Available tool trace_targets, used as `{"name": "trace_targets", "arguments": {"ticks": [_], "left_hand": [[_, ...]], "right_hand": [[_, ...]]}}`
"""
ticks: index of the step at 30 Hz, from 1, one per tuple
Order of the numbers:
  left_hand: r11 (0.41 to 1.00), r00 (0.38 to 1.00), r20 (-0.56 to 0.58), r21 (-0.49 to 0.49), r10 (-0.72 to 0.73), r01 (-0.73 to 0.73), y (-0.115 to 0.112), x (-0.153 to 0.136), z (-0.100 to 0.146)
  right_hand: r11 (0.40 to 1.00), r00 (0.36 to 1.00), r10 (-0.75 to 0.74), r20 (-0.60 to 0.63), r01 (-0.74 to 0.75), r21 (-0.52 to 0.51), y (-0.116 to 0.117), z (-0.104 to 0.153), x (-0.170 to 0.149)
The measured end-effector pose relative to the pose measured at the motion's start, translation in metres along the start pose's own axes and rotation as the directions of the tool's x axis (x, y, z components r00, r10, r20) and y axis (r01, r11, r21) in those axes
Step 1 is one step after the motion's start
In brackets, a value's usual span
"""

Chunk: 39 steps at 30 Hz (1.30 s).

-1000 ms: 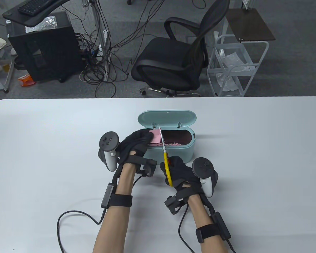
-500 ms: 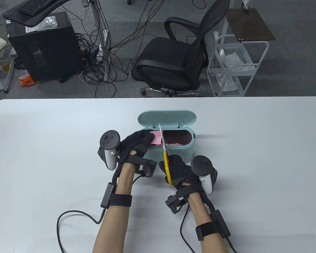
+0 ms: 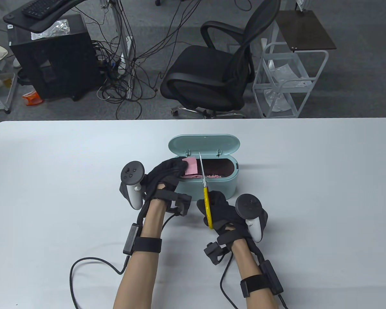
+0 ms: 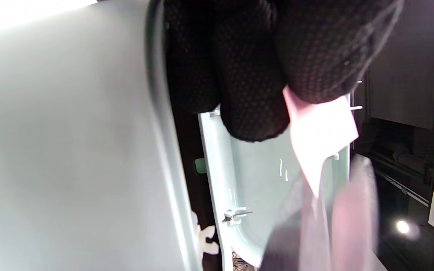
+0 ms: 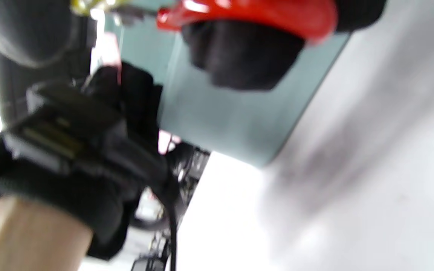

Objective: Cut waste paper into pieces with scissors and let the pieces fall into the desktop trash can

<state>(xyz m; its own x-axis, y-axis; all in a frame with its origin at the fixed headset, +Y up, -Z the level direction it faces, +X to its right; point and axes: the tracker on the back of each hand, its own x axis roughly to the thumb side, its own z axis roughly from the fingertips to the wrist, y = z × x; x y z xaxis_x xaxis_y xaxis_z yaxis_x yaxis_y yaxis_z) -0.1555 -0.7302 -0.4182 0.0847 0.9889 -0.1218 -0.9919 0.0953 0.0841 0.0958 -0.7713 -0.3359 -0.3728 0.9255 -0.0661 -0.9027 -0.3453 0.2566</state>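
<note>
A mint-green desktop trash can [image 3: 217,185] stands mid-table with its lid [image 3: 204,145] flipped open to the far side; pink scraps [image 3: 212,176] lie inside. My left hand [image 3: 167,175] pinches a pink sheet of paper [image 3: 191,166] over the can's left end; the left wrist view shows the paper [image 4: 320,131] between gloved fingertips [image 4: 326,52]. My right hand [image 3: 220,210] grips yellow-and-red scissors [image 3: 206,196], blades pointing away over the can just right of the paper. In the right wrist view a red handle loop [image 5: 254,15] wraps a finger.
The white table [image 3: 308,193] spreads out on both sides of the can. Beyond its far edge stand a black office chair [image 3: 212,70], a white wire cart [image 3: 289,80] and a black computer case [image 3: 51,54] with tangled cables.
The scissors and my right hand shifted slightly right and toward me. The blades, which met the paper's right edge, now stand just right of it. The left hand barely moved.
</note>
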Motion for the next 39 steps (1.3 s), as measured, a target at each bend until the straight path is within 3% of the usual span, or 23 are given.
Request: {"name": "trace_targets", "arguments": {"ticks": [4, 6, 20, 39], "left_hand": [[1.000, 1.000, -0.009, 0.002, 0.029, -0.029, 0.000, -0.001, 0.001], [0.999, 0.999, -0.007, -0.001, 0.035, -0.035, 0.000, -0.001, 0.001], [1.000, 1.000, -0.013, 0.008, 0.011, -0.010, 0.000, 0.003, 0.003], [1.000, 1.000, -0.007, 0.003, -0.001, 0.001, 0.000, 0.003, 0.003]], "right_hand": [[0.999, 0.999, 0.042, -0.006, -0.042, 0.027, 0.005, 0.003, -0.003], [0.996, 0.996, 0.085, 0.006, -0.085, -0.016, 0.008, 0.004, -0.003], [0.996, 0.997, 0.077, 0.025, -0.076, -0.053, 0.012, -0.005, 0.006], [0.993, 0.997, -0.019, 0.073, 0.028, -0.117, 0.010, -0.005, 0.010]]}}
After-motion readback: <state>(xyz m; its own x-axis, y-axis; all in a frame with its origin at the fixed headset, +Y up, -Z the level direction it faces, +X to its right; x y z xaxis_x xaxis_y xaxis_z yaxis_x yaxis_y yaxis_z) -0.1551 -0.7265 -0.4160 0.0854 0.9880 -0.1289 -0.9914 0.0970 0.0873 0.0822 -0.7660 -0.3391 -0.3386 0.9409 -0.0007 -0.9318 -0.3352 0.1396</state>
